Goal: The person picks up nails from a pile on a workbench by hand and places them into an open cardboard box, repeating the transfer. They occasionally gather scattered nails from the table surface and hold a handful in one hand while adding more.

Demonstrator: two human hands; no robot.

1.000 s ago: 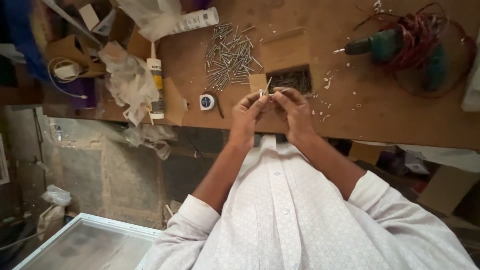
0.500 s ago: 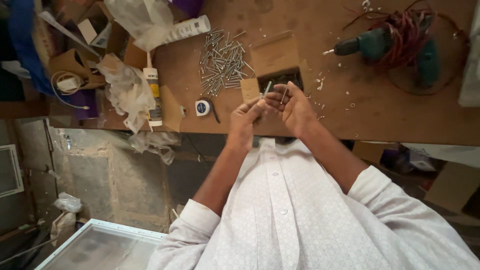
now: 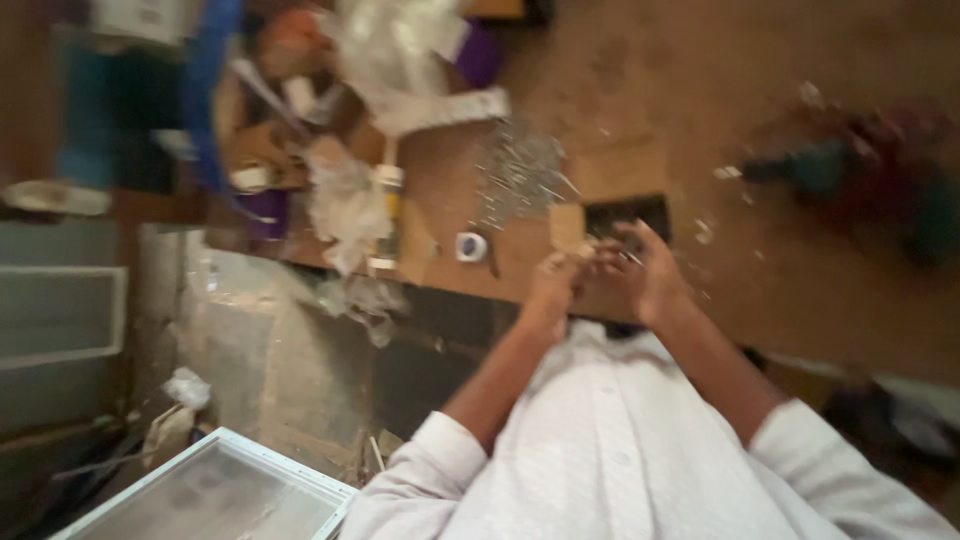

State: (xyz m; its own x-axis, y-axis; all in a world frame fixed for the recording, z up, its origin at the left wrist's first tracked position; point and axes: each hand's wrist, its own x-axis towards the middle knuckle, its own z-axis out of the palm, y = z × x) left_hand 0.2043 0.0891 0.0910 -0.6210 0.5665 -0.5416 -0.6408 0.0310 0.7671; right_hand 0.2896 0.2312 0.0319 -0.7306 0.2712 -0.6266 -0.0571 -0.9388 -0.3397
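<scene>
Screws, or thin metal fasteners of that sort (image 3: pixel 612 250), are pinched between the two hands above the near edge of the wooden workbench (image 3: pixel 800 290); motion blur hides their number and exact kind. Left hand (image 3: pixel 553 283): fingers curled inward, tips meeting those of the other hand; whether it grips a fastener or only steadies one cannot be told. Right hand (image 3: pixel 650 272): fingers partly bent, thumb and forefinger drawn together at the thin metal pieces, remaining fingers spread upward. Both forearms emerge from rolled white shirt sleeves (image 3: pixel 440 460) and converge in front of the chest. Small cardboard box (image 3: pixel 618 215): open, dark inside, lying on the bench directly beyond the hands, flap folded out to its left. Loose pile of screws (image 3: pixel 518 180): scattered on the bench surface just beyond and left of the box. Small round roll of tape (image 3: pixel 471 246): on the bench, left of the hands and near the edge. Sealant tube (image 3: pixel 387 215): lying beside crumpled plastic sheeting (image 3: pixel 345 205), further left. Green power drill (image 3: pixel 815 170): far right of the bench, well apart from the hands, beside a tangle of red cord (image 3: pixel 900 140); both strongly blurred. White-framed panel (image 3: pixel 210 490): on the floor at lower left, below bench level.
</scene>
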